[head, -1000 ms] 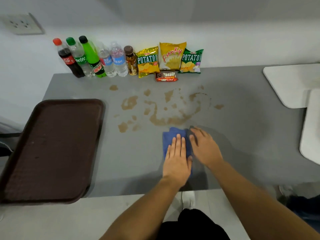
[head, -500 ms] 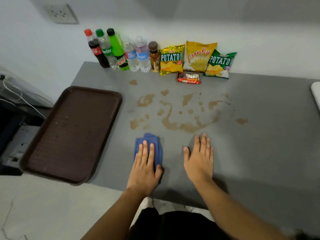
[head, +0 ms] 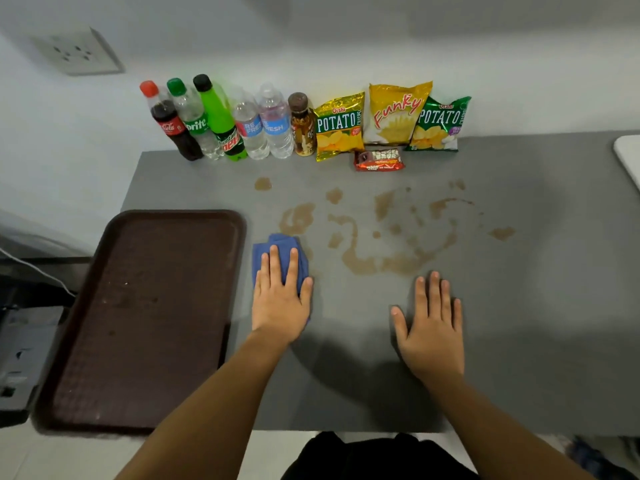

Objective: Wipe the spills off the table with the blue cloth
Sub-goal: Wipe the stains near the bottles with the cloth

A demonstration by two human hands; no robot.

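A folded blue cloth lies on the grey table, just right of the brown tray. My left hand presses flat on it, fingers spread, covering its near half. The cloth's far edge touches a brown spill blotch. More brown spills spread in streaks and drops across the table's middle, to the right of the cloth. My right hand rests flat and open on the bare table, just short of the nearest streak, holding nothing.
A brown tray overhangs the table's left front. Along the back wall stand several bottles, three chip bags and a small red snack pack. A white object sits at the right edge.
My right hand left the cloth and now lies flat on the table. My left hand slid the cloth leftward, up to the left spill blotch.
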